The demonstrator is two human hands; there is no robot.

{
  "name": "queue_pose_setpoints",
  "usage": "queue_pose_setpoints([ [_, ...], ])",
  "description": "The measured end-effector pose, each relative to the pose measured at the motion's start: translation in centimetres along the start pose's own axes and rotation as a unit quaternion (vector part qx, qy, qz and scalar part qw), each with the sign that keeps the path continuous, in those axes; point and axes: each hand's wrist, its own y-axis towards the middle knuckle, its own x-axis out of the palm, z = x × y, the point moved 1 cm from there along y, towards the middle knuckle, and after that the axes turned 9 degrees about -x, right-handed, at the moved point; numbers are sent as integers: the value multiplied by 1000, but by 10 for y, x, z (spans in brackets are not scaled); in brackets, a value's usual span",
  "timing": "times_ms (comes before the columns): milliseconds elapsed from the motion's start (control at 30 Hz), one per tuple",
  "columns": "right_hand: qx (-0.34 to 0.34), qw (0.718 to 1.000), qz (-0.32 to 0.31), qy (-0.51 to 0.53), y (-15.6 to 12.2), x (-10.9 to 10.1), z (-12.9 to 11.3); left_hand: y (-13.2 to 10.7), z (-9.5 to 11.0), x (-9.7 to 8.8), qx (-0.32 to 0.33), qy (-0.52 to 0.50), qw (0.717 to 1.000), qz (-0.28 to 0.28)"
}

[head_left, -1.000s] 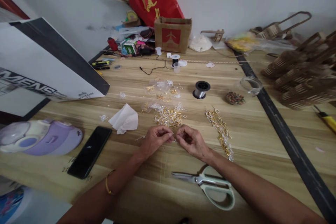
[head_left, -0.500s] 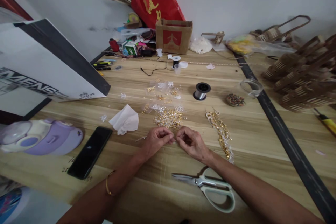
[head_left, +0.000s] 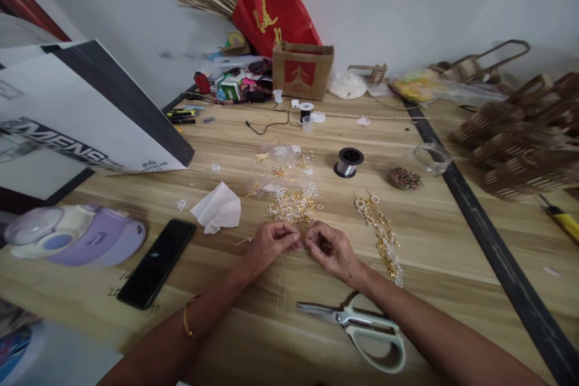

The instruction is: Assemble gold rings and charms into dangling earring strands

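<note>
My left hand and my right hand meet fingertip to fingertip just in front of a pile of gold and silver beads. Both are closed in a pinch; whatever small piece lies between the fingers is too tiny to name. A thin strand sticks out to the left of my left hand. Finished-looking gold and silver beaded strands lie to the right of my right hand. Scissors with pale green handles rest below my right wrist, blades pointing left.
Behind the beads stand a wire spool and small bags of findings. A phone, a crumpled tissue and a purple bottle lie left. A glass jar and woven baskets are at right.
The view has shifted slightly, so the things at the back sit a little lower. Both hands keep their pinch in nearly the same place, fingertips still close together.
</note>
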Motion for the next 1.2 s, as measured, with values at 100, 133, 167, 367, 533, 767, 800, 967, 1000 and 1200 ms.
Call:
queue_pose_setpoints([
  [100,-7,1000,2,-7,-1,0,0,1,-1,-1,4,-5,1000,-2],
  [133,-8,1000,1,-6,-1,0,0,1,-1,-1,6,-2,1000,-4],
  [167,-9,1000,0,-6,-1,0,0,1,-1,-1,8,0,1000,-6],
  [367,-24,1000,-11,-15,-1,0,-1,2,-5,-1,8,-7,1000,-12],
  [533,-19,999,-19,-20,-1,1,1,2,-5,-1,7,-14,1000,-23],
  [767,-17,1000,-14,-21,-1,1,2,1,-5,0,-9,-20,999,-33],
  [800,-17,1000,-12,-20,-1,1,2,1,-4,0,-12,-20,999,-37],
  [967,-8,1000,-18,-17,0,2,2,-1,-1,1,-13,-31,999,-35],
  [1000,-6,1000,-19,-18,0,2,2,-1,0,1,-11,-37,999,-34],
  [1200,12,999,-22,-20,0,3,3,2,0,-2,-5,-68,997,-25],
])
